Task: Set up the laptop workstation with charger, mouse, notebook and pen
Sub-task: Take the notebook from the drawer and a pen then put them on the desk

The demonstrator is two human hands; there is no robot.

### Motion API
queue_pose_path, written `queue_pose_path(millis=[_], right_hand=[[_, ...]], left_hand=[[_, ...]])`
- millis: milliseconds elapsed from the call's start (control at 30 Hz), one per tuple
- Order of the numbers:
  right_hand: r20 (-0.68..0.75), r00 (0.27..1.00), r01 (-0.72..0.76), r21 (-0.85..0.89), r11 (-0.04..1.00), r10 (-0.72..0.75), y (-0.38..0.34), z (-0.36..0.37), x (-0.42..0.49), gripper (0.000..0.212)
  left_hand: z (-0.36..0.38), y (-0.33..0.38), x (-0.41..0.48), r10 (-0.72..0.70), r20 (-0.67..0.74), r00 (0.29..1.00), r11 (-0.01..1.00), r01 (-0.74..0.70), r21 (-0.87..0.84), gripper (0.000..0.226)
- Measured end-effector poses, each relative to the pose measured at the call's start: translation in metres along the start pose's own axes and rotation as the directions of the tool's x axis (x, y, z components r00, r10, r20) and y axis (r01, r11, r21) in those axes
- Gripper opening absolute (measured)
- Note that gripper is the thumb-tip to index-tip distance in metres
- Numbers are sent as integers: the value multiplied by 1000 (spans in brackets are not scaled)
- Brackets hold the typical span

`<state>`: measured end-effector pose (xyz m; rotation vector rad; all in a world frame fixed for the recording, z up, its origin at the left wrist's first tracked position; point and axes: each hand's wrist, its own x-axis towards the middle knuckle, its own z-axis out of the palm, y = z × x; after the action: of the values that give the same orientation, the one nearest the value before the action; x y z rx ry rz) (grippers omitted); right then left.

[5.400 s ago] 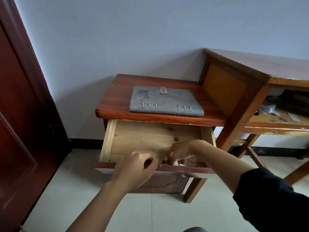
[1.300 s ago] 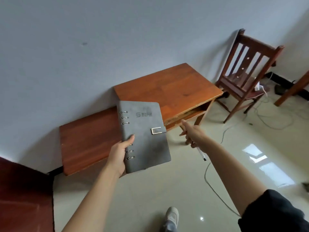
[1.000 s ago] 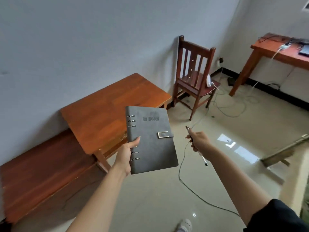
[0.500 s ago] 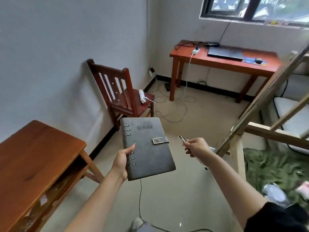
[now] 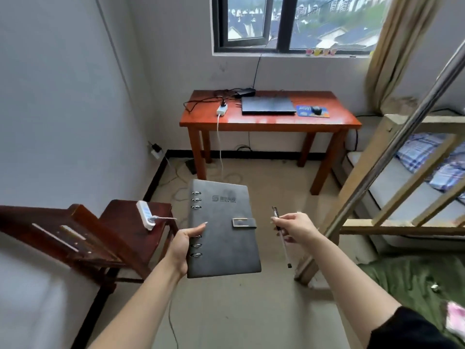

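My left hand (image 5: 181, 245) grips a grey ring-bound notebook (image 5: 224, 230) by its spine edge, held flat in front of me. My right hand (image 5: 295, 226) pinches a pen (image 5: 283, 244) that points down and toward me. Across the room a red wooden desk (image 5: 266, 122) stands under the window. On it lie a closed dark laptop (image 5: 267, 106), a black mouse (image 5: 317, 110) on a blue mouse pad (image 5: 312, 111), and a white power strip (image 5: 222, 109) with black cables plugged in.
A dark wooden chair (image 5: 105, 238) stands at my left with a white power strip (image 5: 146, 214) on its seat. A bunk bed frame (image 5: 402, 172) with a metal rail rises at the right. Cables trail over the floor near the desk legs.
The view has swung right from the low tables to face the desk under the window. Both hands keep the notebook and pen; the chair now sits at my left.
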<state>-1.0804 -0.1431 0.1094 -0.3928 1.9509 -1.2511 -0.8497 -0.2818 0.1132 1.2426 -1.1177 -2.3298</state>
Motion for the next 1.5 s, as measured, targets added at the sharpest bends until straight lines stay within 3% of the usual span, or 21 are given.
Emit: queue_pose_path(millis=[200,367,500,600,867,967,1100,1267,1367,1500], right_hand=[[-106,994,8,120,993,5,-50,-38,127,24],[-154,988,21,160,987,4,-94,-92,238,12],[-215,976,17,242,970,37,-135,-138,330,9],[-257,965,22,261,965,48,-163,-166,388,11],[-308,950,50,324,945,55,-215,-236,549,11],[-328,943,53,312,948,56,-235,-265,616,10],[-378,923,55,329,943,78,-267,-310,706,15],[-414,901,18,327,945,126,-296,-363,787,14],[-379,914,-35,287,957,147,-303,-389,830,10],[-215,963,-99,283,954,164,-318,-410,888,17]], left_hand=[[60,74,132,-27,142,989,998,18,63,25],[117,125,249,-54,134,989,989,34,143,57],[176,171,340,-25,153,988,994,8,111,47],[219,204,398,-38,198,979,997,24,75,24],[321,282,559,-58,246,968,992,29,120,54],[358,309,626,-92,279,956,985,47,164,48],[411,353,715,-130,333,934,972,54,228,21],[478,403,800,-135,352,926,965,42,258,19],[512,423,845,-163,362,918,967,75,244,19],[555,440,898,-213,379,901,967,140,211,22]])
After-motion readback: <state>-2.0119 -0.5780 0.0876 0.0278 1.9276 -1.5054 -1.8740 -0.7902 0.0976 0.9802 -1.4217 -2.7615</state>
